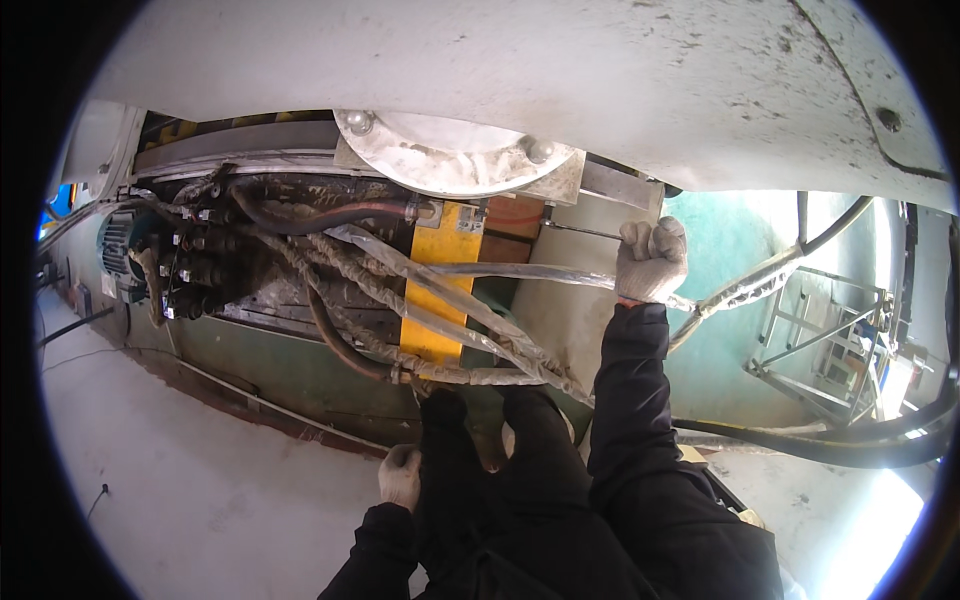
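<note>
My right hand, in a pale knitted glove, is closed around one end of a hex key. The key's long thin shaft runs left from my fist. Its bent far end meets the edge of a metal block beneath the white round flange; whether it sits in a bolt head is too small to tell. A wrapped hose passes just below and behind this hand. My left hand, also gloved, is curled beside my left thigh at the lower middle. Anything inside its fingers is hidden.
A large white machine body overhangs the top. Several wrapped hoses cross a yellow bar before my legs. At the left are a green motor and dark hydraulic fittings. A metal frame and a thick black hose lie right.
</note>
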Demonstrator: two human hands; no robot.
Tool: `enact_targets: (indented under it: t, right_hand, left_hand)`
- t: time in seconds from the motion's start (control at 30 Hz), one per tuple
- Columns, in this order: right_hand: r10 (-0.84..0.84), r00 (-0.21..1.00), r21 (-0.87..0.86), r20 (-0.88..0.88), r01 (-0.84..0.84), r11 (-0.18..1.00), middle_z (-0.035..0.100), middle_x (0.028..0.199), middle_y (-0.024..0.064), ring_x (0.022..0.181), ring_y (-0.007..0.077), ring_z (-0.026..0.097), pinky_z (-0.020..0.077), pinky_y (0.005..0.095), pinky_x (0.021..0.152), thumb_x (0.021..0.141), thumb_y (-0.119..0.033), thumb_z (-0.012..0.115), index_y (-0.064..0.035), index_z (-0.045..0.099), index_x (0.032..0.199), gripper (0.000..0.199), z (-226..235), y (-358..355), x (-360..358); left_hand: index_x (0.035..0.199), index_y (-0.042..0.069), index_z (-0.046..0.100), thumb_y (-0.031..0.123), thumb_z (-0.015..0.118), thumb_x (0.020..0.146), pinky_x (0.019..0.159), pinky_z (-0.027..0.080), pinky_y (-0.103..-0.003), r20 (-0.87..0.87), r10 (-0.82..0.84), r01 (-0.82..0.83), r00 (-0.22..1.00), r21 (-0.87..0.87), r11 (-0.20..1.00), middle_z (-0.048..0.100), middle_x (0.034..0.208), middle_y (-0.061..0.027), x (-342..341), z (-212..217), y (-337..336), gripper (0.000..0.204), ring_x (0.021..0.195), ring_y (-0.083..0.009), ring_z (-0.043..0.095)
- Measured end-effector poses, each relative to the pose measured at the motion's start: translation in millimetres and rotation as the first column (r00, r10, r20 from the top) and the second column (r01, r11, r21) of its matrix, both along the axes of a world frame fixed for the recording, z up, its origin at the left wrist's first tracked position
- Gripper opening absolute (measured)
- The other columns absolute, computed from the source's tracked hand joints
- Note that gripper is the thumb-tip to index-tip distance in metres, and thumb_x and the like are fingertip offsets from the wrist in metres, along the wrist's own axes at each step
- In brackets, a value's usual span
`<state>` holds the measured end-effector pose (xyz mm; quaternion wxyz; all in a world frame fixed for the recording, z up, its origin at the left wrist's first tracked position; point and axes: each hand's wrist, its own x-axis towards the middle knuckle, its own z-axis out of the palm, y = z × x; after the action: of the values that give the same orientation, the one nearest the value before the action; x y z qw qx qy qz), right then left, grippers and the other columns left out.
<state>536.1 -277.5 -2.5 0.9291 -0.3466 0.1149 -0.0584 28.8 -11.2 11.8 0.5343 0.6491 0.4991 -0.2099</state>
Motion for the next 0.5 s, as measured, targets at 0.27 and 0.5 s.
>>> enact_targets:
  t: [0.27, 0.5]
  right_hand:
    - [-0.014, 1.0, -0.062, 0.007, 0.014, 0.998, 0.035, 0.065, -0.0038, 0.053, 0.0134, 0.028, 0.0349, 0.0379, 0.064, 0.086, 0.003, 0.065, -0.0062, 0.074, 0.095, 0.016, 7, 10, -1]
    - [-0.037, 0.997, -0.436, 0.072, 0.065, 0.897, 0.065, 0.078, 0.0017, 0.061, 0.0159, 0.056, 0.0584, 0.041, 0.074, 0.093, 0.009, 0.066, -0.0054, 0.075, 0.102, 0.019, 35, 68, -21]
  left_hand:
    - [0.126, -0.004, 0.078, 0.019, 0.071, 0.11, 0.1, 0.059, -0.04, -0.031, 0.014, -0.014, 0.999, 0.002, 1.0, 0.083, 0.116, -0.0172, 3, 2, -1, 0.029, 0.109, -0.0279, 0.077]
    - [0.124, -0.004, 0.079, 0.018, 0.072, 0.109, 0.099, 0.059, -0.039, 0.008, 0.046, -0.046, 0.999, -0.023, 0.999, 0.083, 0.114, -0.0166, 2, -4, 0, 0.028, 0.108, -0.0267, 0.078]
